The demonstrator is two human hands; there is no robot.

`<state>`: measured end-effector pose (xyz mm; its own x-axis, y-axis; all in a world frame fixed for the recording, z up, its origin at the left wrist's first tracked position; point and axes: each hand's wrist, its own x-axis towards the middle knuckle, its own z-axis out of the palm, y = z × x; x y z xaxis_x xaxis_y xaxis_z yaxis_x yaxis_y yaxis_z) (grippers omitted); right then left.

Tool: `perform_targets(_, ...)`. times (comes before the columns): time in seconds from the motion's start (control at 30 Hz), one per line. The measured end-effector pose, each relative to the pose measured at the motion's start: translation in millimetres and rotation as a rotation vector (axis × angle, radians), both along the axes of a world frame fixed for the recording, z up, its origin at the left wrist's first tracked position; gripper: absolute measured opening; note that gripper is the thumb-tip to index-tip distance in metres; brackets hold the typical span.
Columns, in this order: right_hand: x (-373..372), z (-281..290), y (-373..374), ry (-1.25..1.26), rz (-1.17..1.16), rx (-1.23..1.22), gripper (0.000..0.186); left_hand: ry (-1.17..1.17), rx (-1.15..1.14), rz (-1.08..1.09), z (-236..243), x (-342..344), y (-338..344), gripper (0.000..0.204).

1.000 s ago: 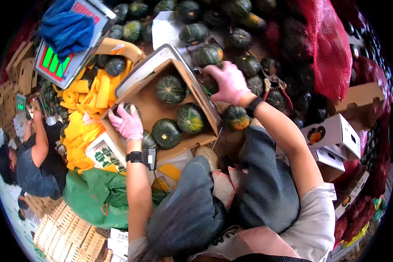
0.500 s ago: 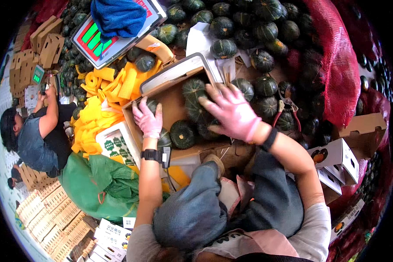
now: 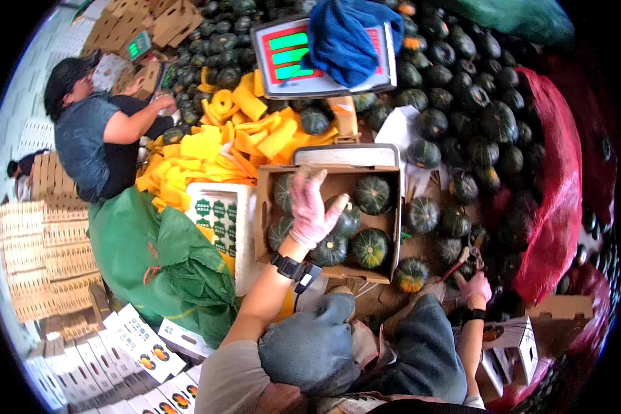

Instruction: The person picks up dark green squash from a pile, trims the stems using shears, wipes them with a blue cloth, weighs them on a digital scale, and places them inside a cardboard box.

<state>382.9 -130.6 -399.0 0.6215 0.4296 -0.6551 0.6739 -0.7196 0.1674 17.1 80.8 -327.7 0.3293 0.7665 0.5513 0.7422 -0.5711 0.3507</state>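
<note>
A cardboard box point(image 3: 398, 228) in front of me holds several dark green squash point(image 3: 370, 248). My left hand point(image 3: 312, 212), in a pink glove, is over the box with fingers stretched and thumb apart; it hides part of the squash beneath. Whether it touches them I cannot tell. To the right, my gloved right hand point(image 3: 475, 286) reaches down among loose squash, beside the red-handled pruning shears point(image 3: 466, 257). Its fingers look parted near the handles, with no clear grip. Close to the box's right front corner lies a squash with an orange patch point(image 3: 412, 274).
A digital scale point(image 3: 276, 77) bearing a blue cloth point(image 3: 345, 45) stands beyond the box. Yellow foam sleeves point(image 3: 221, 155), a white sticker tray point(image 3: 243, 241) and a green sack point(image 3: 131, 241) lie left. A co-worker point(image 3: 96, 131) sits far left. Red mesh sacking point(image 3: 548, 186) borders the right.
My right hand has left the squash in the box and moved right, down beside the shears. The left hand has shifted inward over the box. The view has turned, and the box appears straighter.
</note>
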Motion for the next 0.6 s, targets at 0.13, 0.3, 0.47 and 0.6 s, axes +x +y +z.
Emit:
perform_targets(0.13, 22, -25, -21, -0.055, -0.067, 0.142, 0.071, -0.113, -0.022, -0.013, -6, 13, 7, 0.062)
perform_targets(0.3, 53, -54, -40, 0.153, 0.018, 0.414, 0.046, -0.104, -0.020, 0.061, -2, -4, 6, 0.067)
perform_targets(0.47, 61, -38, -41, -0.028, 0.144, 0.751, 0.020, -0.165, -0.110, 0.114, -15, -6, 6, 0.085)
perform_targets(0.6, 65, 20, -24, 0.312, 0.137, 1.001, 0.010, -0.090, -0.130, 0.133, -21, -13, 6, 0.097)
